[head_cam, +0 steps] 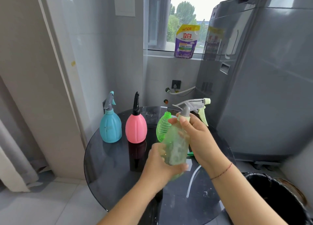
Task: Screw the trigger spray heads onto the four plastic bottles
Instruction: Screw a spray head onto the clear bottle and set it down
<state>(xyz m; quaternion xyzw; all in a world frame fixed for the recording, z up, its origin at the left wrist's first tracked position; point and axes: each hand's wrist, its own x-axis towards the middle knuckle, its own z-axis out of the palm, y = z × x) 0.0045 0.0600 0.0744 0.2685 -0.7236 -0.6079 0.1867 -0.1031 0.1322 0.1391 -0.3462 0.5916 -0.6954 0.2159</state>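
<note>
Above a round dark glass table [118, 165] I hold a pale green translucent bottle [177, 143], tilted. My left hand [160, 163] grips its base. My right hand [194, 136] wraps its neck, fingers on the collar of a grey trigger spray head [191, 106] with a light green nozzle and lever. Behind it stands a bright green ribbed bottle [162, 126] with an open neck. A blue bottle [110, 124] with a grey and teal head and a pink bottle [136, 128] with a black head stand at the left. A loose dip tube [192, 179] lies on the table, partly hidden by my right wrist.
A grey washing machine [262, 89] stands close on the right. A purple detergent pouch [186, 41] sits on the window sill behind. A dark bin [279, 196] is at the lower right. Tiled wall and a door frame lie to the left.
</note>
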